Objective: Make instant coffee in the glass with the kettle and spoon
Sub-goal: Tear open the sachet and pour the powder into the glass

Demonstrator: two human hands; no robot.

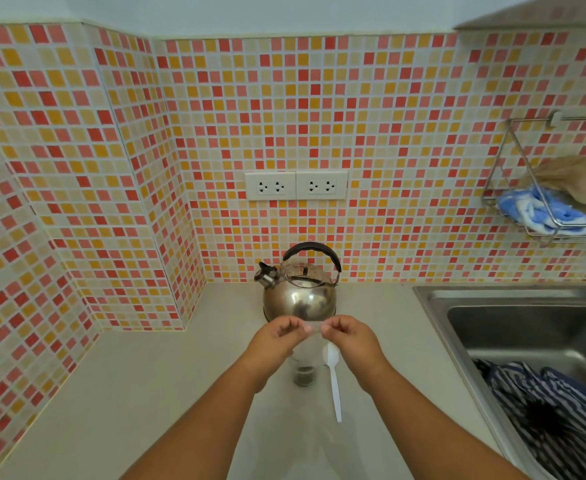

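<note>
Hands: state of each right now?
Left hand: pinched on a clear wrapper.
Right hand: pinched on the wrapper's other end, above the glass.

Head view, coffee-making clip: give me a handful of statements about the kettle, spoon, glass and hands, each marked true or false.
1. The shiny steel kettle with the black handle stands on the pale countertop against the mosaic-tiled wall. True.
2. The white plastic spoon is standing inside the glass. False: it lies on the countertop, just right of the clear glass.
3. The left hand and right hand pinch a small clear packet between them above the glass. True.
4. The right hand grips the kettle's handle. False: neither hand touches the kettle.
5. The steel sink is bare. False: striped cloth lies in it.
</note>
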